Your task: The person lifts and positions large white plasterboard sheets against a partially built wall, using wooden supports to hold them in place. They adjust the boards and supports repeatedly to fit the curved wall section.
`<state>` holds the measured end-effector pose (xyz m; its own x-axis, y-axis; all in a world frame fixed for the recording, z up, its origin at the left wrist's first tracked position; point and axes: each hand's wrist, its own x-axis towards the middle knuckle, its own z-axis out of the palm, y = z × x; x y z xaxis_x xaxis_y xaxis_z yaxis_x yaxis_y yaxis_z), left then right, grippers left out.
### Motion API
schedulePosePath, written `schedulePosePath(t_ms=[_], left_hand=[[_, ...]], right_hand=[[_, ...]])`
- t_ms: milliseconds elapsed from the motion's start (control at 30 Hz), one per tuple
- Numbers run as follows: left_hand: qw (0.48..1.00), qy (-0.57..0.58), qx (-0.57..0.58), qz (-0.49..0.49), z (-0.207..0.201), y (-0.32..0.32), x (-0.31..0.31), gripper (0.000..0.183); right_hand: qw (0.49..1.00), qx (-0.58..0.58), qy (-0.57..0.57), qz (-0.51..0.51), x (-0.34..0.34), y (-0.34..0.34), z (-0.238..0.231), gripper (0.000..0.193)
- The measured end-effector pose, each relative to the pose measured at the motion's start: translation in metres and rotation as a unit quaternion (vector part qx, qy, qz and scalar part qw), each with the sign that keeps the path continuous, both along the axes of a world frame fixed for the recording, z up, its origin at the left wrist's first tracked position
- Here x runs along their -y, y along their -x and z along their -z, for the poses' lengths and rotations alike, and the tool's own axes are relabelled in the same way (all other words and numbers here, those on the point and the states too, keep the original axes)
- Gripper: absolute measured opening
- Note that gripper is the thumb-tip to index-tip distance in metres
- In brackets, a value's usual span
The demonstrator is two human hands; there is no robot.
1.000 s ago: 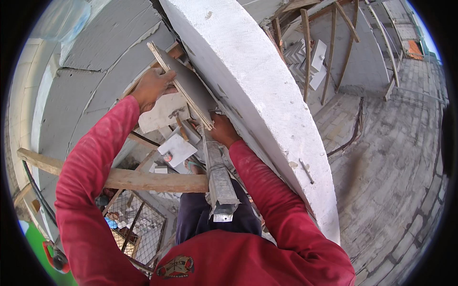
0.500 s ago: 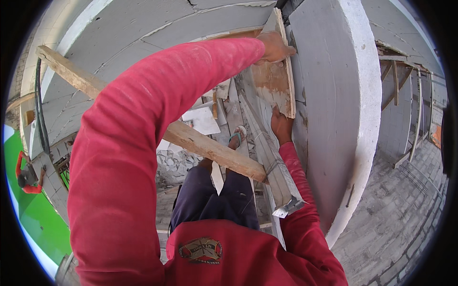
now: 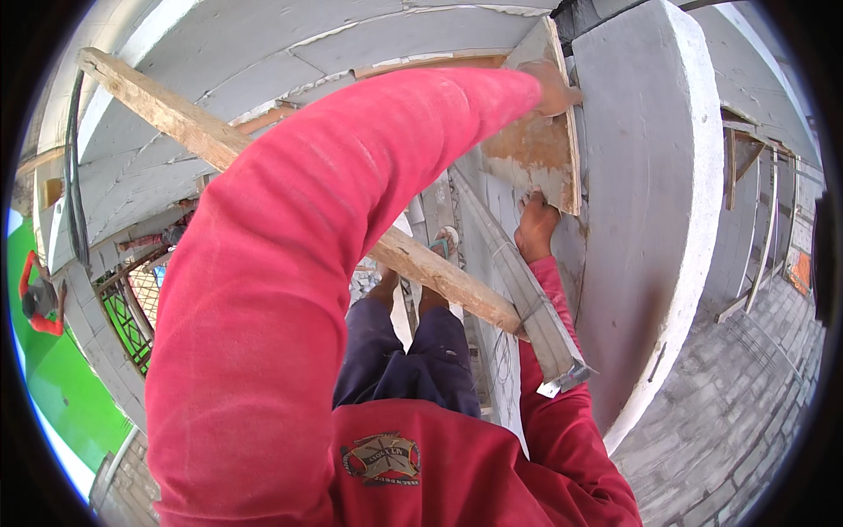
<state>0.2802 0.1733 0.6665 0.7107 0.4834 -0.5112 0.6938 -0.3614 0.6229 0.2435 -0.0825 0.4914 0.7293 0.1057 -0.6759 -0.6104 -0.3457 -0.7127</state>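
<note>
Left hand [image 3: 555,86] clamped on the upper right edge of a flat wooden board [image 3: 536,149], fingers wrapped over the rim, pressing it flat against the grey wall [image 3: 645,176]. Right hand [image 3: 534,227] just below, closed on the board's lower edge, touching its plaster-smeared bottom. Board upright, slightly tilted, between both hands. Just beneath the right hand, a long metal straightedge [image 3: 527,303] slanting down along the red sleeve. Farther out, a timber beam [image 3: 263,176] crossing diagonally behind the left arm.
</note>
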Motion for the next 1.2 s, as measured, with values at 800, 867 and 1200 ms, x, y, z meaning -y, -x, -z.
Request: schedulePosePath(t_ms=[800,867,1200], left_hand=[[0.981,0.178,0.046,-0.055,-0.001,-0.005,-0.003,0.047],[0.982,0.182,0.040,-0.038,-0.003,-0.004,-0.005,0.049],[0.957,0.279,0.058,-0.055,0.035,-0.005,-0.009,0.050]], right_hand=[[0.946,-0.121,-0.244,0.178,-0.009,0.002,-0.039,0.046],[0.943,-0.128,-0.244,0.189,-0.011,0.000,-0.038,0.046],[0.928,-0.145,-0.269,0.213,-0.018,-0.001,-0.032,0.039]])
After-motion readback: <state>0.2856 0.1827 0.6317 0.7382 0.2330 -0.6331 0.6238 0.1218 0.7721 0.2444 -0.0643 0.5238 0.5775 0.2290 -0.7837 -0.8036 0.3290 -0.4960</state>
